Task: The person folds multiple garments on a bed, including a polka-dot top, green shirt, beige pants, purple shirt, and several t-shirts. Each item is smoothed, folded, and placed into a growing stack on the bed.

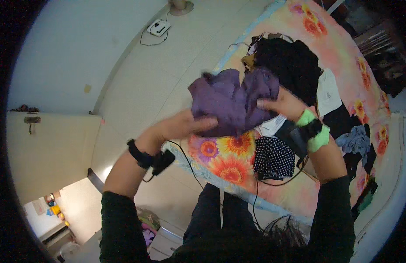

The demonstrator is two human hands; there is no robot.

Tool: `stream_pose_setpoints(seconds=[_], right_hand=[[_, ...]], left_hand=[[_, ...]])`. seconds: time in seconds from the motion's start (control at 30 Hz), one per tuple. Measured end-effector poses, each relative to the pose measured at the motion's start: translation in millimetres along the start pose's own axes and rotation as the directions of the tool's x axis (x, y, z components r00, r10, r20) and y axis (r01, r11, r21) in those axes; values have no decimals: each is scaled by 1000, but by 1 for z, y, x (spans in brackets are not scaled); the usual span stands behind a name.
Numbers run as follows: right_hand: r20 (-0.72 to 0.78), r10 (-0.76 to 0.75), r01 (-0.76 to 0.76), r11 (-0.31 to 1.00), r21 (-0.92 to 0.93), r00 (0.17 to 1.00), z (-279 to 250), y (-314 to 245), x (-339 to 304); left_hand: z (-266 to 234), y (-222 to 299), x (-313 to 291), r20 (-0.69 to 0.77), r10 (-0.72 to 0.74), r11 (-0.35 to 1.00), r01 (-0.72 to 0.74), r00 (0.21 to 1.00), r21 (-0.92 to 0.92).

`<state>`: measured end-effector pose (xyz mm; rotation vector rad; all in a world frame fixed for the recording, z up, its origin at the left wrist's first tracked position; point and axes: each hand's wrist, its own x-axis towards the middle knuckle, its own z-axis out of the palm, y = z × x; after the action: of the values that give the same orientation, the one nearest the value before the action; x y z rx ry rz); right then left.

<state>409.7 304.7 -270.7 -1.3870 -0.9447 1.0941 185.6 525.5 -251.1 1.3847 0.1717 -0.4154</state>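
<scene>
A purple cloth garment (231, 103), bunched and a little blurred, is held up in front of me between both hands; its exact kind cannot be made out. My left hand (185, 126) grips its left side, thumb on top and the other fingers hidden behind the fabric. On the opposite side, my right hand (285, 104) pinches it the same way. Below the right hand lies a folded black cloth with white polka dots (275, 158) on the flowered bedspread (236, 168). A pile of black clothes (288, 65) rests just beyond the right hand.
White cloth (329, 94) and crumpled grey-blue cloth (355, 141) lie farther right on the bed. Thin black cables hang from my wrist bands. Across the tiled floor (159, 70), a white box with a cord (159, 28) sits by the wall. A pale door (49, 153) stands at left.
</scene>
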Motion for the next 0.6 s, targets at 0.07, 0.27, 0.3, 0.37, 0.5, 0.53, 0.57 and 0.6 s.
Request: stream_pose_setpoints(seconds=[0.07, 0.27, 0.3, 0.37, 0.5, 0.53, 0.57, 0.6], right_hand=[[131, 209, -216, 975, 44, 969, 3, 56, -30], [278, -90, 181, 930, -320, 956, 35, 204, -111], [283, -53, 155, 923, -353, 958, 40, 222, -125], [384, 349, -67, 808, -585, 855, 47, 249, -152], [634, 110, 509, 501, -700, 765, 60, 279, -171], [628, 68, 546, 426, -721, 776, 63, 277, -174], [624, 40, 575, 345, -742, 780, 66, 274, -174], [615, 145, 538, 358, -763, 775, 67, 267, -176]], left_hand=[[23, -60, 7, 81, -86, 976, 67, 993, 207], [86, -208, 21, 216, -114, 923, 24, 970, 383], [99, -228, 20, 177, -36, 915, -39, 984, 401], [113, -267, 26, 361, 42, 574, -318, 932, 755], [139, -317, 23, 514, 33, 148, -513, 857, 846], [142, -322, 22, 561, -22, 143, -553, 827, 821], [147, -325, 19, 554, 65, 207, -555, 830, 806], [152, -324, 16, 555, 122, 251, -566, 823, 785]])
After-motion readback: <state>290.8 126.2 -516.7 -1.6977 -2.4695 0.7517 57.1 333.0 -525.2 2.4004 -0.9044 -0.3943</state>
